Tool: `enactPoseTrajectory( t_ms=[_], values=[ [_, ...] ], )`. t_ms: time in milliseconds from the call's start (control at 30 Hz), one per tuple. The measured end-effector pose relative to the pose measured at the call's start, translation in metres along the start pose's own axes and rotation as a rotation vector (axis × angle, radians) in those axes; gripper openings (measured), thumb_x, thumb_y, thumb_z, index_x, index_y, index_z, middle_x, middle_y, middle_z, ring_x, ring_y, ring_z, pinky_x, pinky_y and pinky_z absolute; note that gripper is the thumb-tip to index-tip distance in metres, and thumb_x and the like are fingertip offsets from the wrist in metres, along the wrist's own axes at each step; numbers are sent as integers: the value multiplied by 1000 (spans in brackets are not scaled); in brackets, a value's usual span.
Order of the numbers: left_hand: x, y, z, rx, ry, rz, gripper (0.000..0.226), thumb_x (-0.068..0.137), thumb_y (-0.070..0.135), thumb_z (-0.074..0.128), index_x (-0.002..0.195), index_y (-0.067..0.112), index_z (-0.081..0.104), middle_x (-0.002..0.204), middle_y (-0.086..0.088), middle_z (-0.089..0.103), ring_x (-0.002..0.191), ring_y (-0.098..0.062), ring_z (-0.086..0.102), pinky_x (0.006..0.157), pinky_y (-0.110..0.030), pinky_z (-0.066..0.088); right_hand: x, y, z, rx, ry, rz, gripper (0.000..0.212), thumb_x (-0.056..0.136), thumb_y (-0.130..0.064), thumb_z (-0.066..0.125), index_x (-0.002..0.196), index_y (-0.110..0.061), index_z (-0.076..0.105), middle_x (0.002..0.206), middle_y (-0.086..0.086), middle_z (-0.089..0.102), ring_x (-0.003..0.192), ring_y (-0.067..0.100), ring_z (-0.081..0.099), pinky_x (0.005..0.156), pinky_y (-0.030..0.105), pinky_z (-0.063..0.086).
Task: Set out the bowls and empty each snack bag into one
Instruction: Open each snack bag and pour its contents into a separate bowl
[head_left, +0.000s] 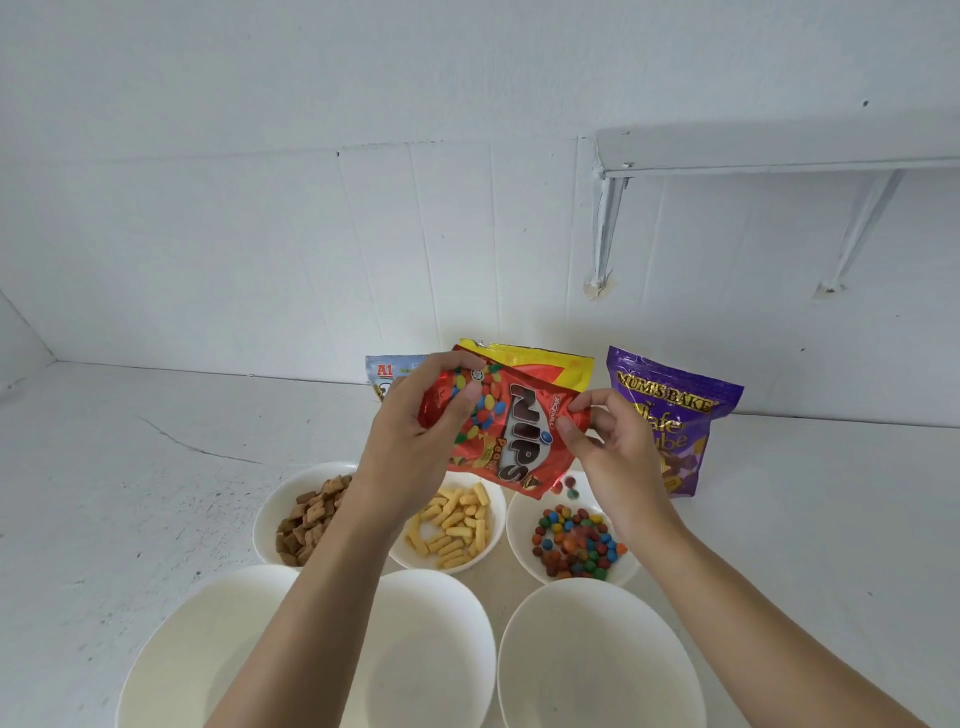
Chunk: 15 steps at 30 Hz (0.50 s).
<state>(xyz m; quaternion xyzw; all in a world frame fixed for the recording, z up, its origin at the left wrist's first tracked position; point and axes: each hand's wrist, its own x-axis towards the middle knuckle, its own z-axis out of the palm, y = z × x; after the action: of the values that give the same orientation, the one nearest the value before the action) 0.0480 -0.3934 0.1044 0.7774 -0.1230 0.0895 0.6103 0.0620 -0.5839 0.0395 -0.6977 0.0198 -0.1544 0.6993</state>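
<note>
A red Nips candy bag (511, 431) is tilted mouth-down over the back right bowl (519, 530), which holds coloured candies (574, 543); two or three candies are falling from it. My left hand (421, 421) grips the bag's upper end, and my right hand (608, 441) pinches its right edge. The back middle bowl (496, 504) holds yellow puffed sticks (452, 525). The back left bowl (267, 514) holds brown squares (306, 519). Three empty white bowls stand in front: left (208, 649), middle (431, 649), right (597, 660).
Against the wall stand a purple wafer cube bag (670, 421), a yellow bag (550, 369) behind the red one, and a pale bag (387, 374) mostly hidden by my left hand. A white shelf (779, 150) on brackets juts out at the upper right.
</note>
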Motion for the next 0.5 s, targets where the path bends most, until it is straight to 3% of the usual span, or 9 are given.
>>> enactPoseTrajectory(
  t_ms=[100, 200, 300, 433, 500],
  values=[
    [7, 15, -7, 10, 55, 43, 13, 104, 28, 56, 113, 31, 65, 99, 16, 68, 85, 10, 69, 57, -15, 56, 6, -17, 3, 67, -20, -46, 13, 94, -8, 68, 101, -10, 57, 100, 2, 77, 93, 14, 75, 63, 26, 60],
    [20, 28, -16, 97, 116, 137, 14, 102, 36, 59, 114, 40, 66, 113, 2, 66, 97, -4, 69, 65, -23, 61, 10, -37, 6, 196, -35, -81, 14, 93, -5, 67, 103, -8, 58, 100, 7, 77, 94, 18, 75, 67, 28, 60],
    [26, 37, -15, 161, 134, 236, 15, 101, 39, 61, 114, 45, 66, 115, 2, 64, 107, -10, 66, 78, -35, 64, 10, -44, 8, 282, 1, -85, 15, 94, -6, 67, 106, -9, 58, 103, 6, 77, 98, 16, 74, 68, 23, 59],
    [25, 28, 2, 319, 66, 285, 21, 99, 45, 58, 118, 51, 62, 110, 9, 55, 112, -18, 59, 87, -43, 60, 6, -20, 6, 312, 70, 33, 14, 95, -7, 67, 104, -12, 57, 106, 5, 77, 99, 16, 74, 70, 21, 56],
    [23, 13, 12, 418, -49, 220, 28, 97, 50, 54, 124, 55, 57, 111, 7, 51, 111, -24, 56, 90, -46, 58, 3, 5, 4, 264, 105, 162, 13, 96, -8, 66, 101, -14, 56, 100, 3, 78, 101, 20, 73, 81, 30, 57]
  ],
)
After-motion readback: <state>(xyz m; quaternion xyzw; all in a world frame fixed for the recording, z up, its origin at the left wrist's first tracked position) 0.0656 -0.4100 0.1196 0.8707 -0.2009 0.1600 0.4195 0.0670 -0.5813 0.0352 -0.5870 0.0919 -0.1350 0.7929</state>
